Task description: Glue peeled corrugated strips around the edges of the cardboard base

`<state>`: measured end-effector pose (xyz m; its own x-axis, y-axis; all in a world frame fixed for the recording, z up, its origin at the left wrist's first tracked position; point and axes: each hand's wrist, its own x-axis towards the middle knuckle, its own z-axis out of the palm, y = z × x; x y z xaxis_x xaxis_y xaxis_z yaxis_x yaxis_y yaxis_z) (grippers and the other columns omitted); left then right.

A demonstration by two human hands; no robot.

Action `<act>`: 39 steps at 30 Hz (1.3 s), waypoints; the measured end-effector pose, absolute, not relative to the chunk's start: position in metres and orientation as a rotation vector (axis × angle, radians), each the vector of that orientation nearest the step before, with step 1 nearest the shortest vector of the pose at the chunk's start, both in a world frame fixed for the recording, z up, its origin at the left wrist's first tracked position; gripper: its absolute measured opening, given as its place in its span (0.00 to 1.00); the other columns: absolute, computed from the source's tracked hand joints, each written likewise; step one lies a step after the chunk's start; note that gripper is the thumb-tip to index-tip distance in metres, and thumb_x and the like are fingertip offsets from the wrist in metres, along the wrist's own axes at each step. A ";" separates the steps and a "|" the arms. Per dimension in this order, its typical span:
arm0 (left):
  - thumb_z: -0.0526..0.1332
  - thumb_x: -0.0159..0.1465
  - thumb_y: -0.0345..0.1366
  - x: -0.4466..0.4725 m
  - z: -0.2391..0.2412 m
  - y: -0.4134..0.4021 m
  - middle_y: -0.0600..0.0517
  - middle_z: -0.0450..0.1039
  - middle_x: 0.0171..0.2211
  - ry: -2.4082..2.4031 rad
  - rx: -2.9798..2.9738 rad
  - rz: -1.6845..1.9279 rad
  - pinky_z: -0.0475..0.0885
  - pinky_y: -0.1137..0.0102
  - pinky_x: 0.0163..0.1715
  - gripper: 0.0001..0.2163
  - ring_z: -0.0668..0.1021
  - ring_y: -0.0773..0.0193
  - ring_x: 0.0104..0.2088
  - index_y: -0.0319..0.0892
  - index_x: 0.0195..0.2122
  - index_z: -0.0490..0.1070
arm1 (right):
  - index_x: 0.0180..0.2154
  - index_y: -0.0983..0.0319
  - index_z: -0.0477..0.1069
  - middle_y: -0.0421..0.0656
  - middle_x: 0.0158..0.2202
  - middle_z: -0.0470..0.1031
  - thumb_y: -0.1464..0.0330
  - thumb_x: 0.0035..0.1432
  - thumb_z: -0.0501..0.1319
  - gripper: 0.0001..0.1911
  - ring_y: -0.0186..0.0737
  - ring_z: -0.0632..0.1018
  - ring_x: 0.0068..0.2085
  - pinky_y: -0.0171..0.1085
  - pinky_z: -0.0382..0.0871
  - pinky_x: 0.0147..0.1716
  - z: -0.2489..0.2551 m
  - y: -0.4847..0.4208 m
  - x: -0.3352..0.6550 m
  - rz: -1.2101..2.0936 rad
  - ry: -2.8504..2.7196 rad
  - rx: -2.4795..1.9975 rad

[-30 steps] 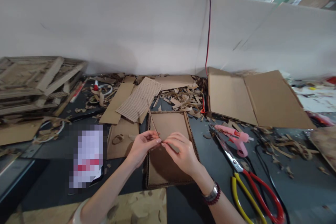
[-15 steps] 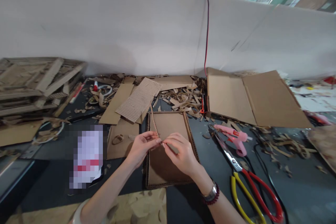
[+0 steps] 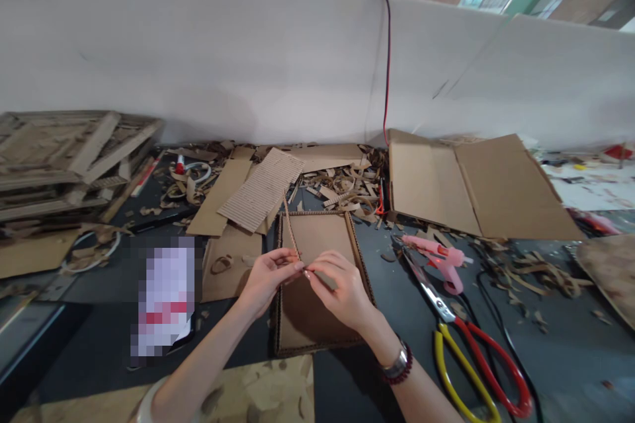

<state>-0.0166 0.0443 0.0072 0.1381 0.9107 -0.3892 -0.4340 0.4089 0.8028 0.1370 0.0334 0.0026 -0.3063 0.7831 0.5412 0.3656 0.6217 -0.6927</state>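
Note:
My left hand [image 3: 268, 276] and my right hand [image 3: 341, 289] meet fingertip to fingertip over a shallow cardboard tray [image 3: 312, 317] on the dark table. Both pinch a thin corrugated cardboard strip [image 3: 291, 231], which rises from my fingers towards the tray's far left corner. The left hand's fingers are curled on the strip's lower end. The right hand's thumb and forefinger press the same end from the other side. A watch and a bead bracelet sit on my right wrist.
Pink glue gun [image 3: 439, 258] and red-and-yellow scissors [image 3: 466, 350] lie right of the tray. A flattened cardboard box [image 3: 476, 185] lies behind them. Cardboard sheets and scraps [image 3: 262, 188] litter the back; stacked cardboard frames [image 3: 59, 152] stand at left. White partition wall behind.
Hands and strip stay almost still. The camera view has shifted slightly, so the objects on the right sit a little further left.

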 end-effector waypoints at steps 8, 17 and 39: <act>0.73 0.37 0.32 -0.018 0.005 0.044 0.55 0.73 0.21 0.998 0.597 1.059 0.71 0.79 0.27 0.15 0.75 0.73 0.23 0.36 0.26 0.73 | 0.32 0.62 0.70 0.45 0.29 0.74 0.75 0.55 0.55 0.06 0.38 0.71 0.33 0.38 0.70 0.33 0.003 0.034 0.137 0.558 -1.912 -0.905; 0.73 0.37 0.32 -0.018 0.006 0.044 0.55 0.73 0.21 1.003 0.606 1.054 0.71 0.79 0.27 0.15 0.75 0.72 0.23 0.35 0.25 0.73 | 0.31 0.62 0.70 0.44 0.29 0.74 0.74 0.56 0.56 0.06 0.38 0.72 0.33 0.38 0.70 0.33 0.003 0.033 0.137 0.563 -1.908 -0.908; 0.73 0.38 0.32 -0.019 0.002 0.044 0.54 0.73 0.21 0.994 0.640 1.052 0.71 0.79 0.27 0.14 0.75 0.72 0.23 0.36 0.26 0.73 | 0.31 0.61 0.71 0.45 0.28 0.74 0.73 0.56 0.55 0.07 0.38 0.72 0.33 0.38 0.70 0.33 0.004 0.033 0.136 0.571 -1.895 -0.918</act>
